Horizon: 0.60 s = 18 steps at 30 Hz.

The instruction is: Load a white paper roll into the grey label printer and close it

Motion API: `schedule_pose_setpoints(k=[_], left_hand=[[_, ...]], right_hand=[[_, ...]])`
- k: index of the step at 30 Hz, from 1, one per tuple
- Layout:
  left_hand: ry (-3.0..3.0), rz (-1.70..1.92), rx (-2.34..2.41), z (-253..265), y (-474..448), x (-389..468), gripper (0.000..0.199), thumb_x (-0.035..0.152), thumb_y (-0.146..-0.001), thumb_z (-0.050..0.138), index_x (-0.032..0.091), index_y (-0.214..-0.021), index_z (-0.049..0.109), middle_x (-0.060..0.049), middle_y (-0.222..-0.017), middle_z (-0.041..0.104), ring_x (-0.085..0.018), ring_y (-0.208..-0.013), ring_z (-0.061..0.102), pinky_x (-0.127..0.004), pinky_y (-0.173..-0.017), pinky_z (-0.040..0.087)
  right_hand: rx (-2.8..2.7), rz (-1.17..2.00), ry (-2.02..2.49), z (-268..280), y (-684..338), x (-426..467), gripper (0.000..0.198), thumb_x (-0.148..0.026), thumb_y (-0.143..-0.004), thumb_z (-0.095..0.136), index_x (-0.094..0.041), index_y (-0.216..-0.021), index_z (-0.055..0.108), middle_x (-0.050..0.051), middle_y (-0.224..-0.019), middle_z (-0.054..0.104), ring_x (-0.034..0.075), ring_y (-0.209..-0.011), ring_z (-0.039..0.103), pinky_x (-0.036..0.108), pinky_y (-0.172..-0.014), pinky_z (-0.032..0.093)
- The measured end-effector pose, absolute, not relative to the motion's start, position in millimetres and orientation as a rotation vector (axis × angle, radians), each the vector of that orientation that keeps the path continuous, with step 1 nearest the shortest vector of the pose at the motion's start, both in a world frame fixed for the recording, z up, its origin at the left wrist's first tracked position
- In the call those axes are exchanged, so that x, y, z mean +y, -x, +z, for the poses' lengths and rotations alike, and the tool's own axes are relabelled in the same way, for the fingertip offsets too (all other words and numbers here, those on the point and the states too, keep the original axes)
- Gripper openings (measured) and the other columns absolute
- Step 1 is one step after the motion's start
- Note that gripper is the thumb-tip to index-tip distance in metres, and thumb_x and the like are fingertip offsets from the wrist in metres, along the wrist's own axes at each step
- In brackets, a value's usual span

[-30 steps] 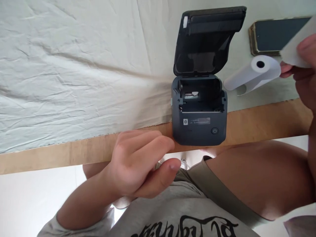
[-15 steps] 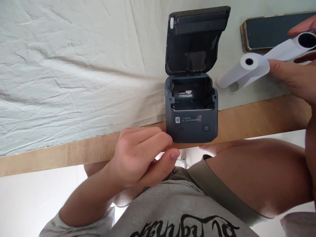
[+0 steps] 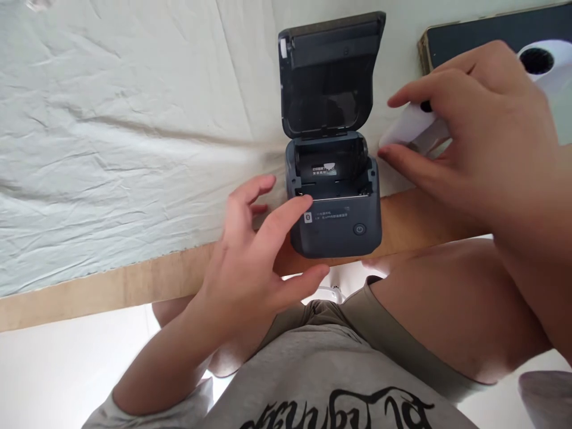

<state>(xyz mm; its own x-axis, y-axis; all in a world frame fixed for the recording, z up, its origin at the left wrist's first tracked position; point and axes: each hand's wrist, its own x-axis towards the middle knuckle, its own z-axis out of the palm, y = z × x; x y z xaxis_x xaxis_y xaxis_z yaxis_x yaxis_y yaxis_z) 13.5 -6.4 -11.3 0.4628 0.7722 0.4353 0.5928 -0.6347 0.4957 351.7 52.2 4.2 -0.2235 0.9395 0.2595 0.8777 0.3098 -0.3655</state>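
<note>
A dark blue label printer (image 3: 336,235) sits at the table's edge with its smoky lid (image 3: 328,77) raised and its paper bay bare. My left hand (image 3: 254,256) is at the printer's left side, fingers spread, the index fingertip over its front top edge. A white paper roll (image 3: 404,128) stands right of the printer. Around it, thumb and fingers apart, reaches my right hand (image 3: 473,125), which hides part of the roll. Whether its fingers touch the roll is hard to see. Behind that hand is a second white roll (image 3: 554,62), partly covered.
A phone (image 3: 469,40) in a clear case lies at the back right, beneath the second roll. Pale wrinkled cloth (image 3: 134,131) covers the table, and a bare wooden edge (image 3: 147,277) runs along the front. My legs are below that edge.
My left hand has opened from a loose curl and moved up onto the printer. My right hand has moved left from the far roll to the nearer one. The view has shifted slightly.
</note>
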Motion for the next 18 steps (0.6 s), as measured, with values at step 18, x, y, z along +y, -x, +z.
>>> schedule_pose_setpoints(k=[18], left_hand=[[-2.36,0.643,1.299,4.7,-23.8,-8.2,0.068,0.043,-0.096,0.108,0.036,-0.152,0.07,-0.014,-0.181,0.067,-0.04,-0.153,0.08,-0.05,-0.114,0.078]], right_hand=[[-2.071,0.208,1.592,-5.4,-363.9,69.3,0.05,-0.065,-0.103,0.083,-0.044,-0.149,0.081,-0.001,-0.149,0.079,0.022,-0.143,0.077,0.045,-0.128,0.066]])
